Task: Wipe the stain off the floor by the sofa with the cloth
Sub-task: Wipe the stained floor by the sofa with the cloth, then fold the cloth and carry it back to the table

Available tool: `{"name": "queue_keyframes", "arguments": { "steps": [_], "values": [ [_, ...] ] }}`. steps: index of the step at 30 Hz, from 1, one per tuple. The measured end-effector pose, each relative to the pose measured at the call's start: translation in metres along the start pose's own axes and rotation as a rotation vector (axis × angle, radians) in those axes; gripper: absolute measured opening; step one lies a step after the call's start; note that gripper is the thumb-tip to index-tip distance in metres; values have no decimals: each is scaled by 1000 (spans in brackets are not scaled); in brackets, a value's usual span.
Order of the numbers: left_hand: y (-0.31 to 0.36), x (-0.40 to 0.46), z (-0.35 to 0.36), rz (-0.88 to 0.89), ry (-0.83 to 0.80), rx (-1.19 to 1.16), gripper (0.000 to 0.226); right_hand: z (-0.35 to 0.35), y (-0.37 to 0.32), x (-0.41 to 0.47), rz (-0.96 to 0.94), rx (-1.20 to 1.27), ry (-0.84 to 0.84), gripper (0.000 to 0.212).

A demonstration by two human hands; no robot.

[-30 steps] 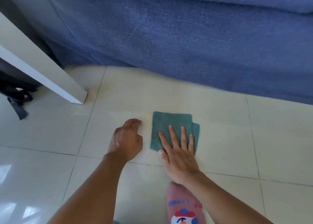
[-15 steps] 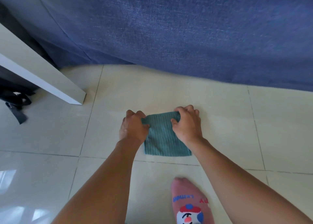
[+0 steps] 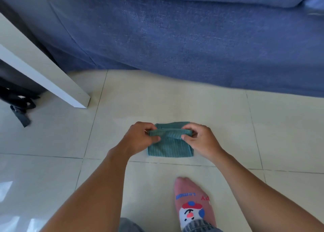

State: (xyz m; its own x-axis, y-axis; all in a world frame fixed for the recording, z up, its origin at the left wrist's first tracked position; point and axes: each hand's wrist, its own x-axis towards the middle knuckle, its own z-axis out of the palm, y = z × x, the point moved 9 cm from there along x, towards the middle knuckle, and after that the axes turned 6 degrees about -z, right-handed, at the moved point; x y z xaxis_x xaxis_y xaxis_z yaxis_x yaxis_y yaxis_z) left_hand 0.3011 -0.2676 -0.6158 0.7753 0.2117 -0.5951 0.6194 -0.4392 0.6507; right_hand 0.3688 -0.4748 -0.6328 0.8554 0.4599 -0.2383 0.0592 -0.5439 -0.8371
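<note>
A green striped cloth (image 3: 169,148) lies on the cream tiled floor (image 3: 175,101) in front of the blue sofa (image 3: 192,38). My left hand (image 3: 140,138) pinches the far edge of the cloth at its left corner. My right hand (image 3: 201,140) pinches the same edge at its right corner. That edge is lifted off the floor and folded back toward me, while the near part of the cloth rests flat. No stain shows on the tiles around the cloth.
A white table leg (image 3: 52,80) slants down to the floor at the left. Dark straps (image 3: 19,105) lie on the floor at the far left. My foot in a pink patterned sock (image 3: 191,202) rests just below the cloth.
A second ago my right hand lay flat on the cloth and the left rested beside it. Both hands then gripped the far edge and have lifted and folded it toward me.
</note>
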Motion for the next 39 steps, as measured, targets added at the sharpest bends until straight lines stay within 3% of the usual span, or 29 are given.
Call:
{"name": "queue_keyframes", "arguments": {
  "steps": [3,7,10,14,22,25,28,34,39],
  "values": [
    [-2,-19,17,-21,-135,-6,5,-9,7,-26,-18,-63,-20,23],
    [-7,-36,49,-132,-372,-70,7,-8,17,-49,0,44,-33,22],
    [-15,-18,38,-151,-200,-81,3,-6,27,-44,66,75,-37,23],
    [-16,8,12,-113,86,-16,8,-13,25,-13,70,97,123,14],
    [-10,35,0,-99,300,102,10,-12,24,21,107,-18,291,23],
    [-19,28,-2,-146,394,94,30,-16,26,10,164,-142,381,20],
    [-27,17,6,-242,346,149,45,-4,34,-1,270,-207,306,28],
    [-20,10,23,-345,259,169,11,1,24,-7,230,-213,246,12],
    [1,0,22,-198,266,-91,17,-9,15,-3,159,55,221,18]
  ]
}}
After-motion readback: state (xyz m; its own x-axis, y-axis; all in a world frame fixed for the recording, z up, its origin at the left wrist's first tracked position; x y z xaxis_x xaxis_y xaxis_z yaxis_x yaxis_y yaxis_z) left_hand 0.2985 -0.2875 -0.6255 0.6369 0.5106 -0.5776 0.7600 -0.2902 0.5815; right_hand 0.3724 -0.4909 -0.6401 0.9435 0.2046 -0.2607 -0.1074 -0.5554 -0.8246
